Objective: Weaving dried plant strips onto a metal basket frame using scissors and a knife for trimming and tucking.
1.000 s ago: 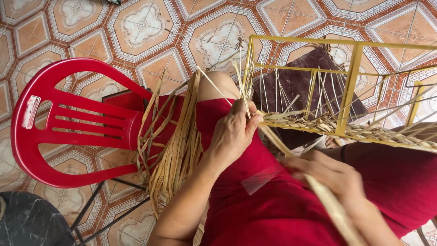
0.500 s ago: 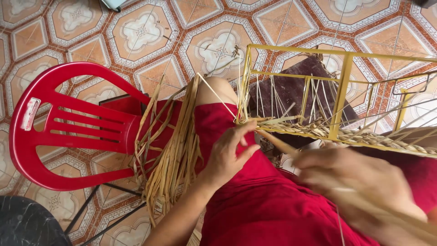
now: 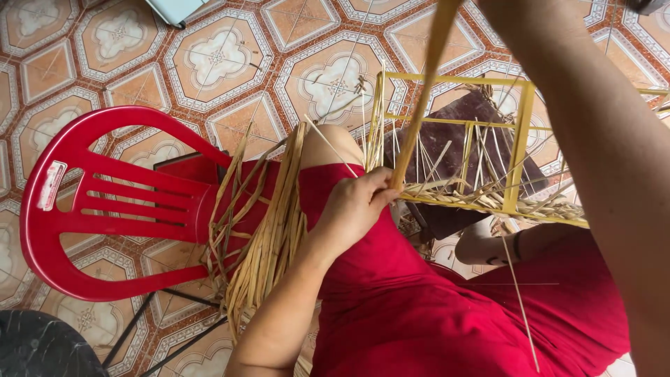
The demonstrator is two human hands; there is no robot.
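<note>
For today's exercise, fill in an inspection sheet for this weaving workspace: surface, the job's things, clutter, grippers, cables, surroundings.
Surface: patterned floor tiles; the person's lap in red cloth.
Job's things: yellow wire frame with straw woven along its lower rail; one long strip running up out of view; straw bundle on the lap's edge.
Clutter: dark mat under the frame.
Grippers: left hand pinches the strip at the frame; right forearm raised, its hand out of view.
Cables: nothing seen.
Surroundings: red plastic chair; dark object at bottom left.
</note>
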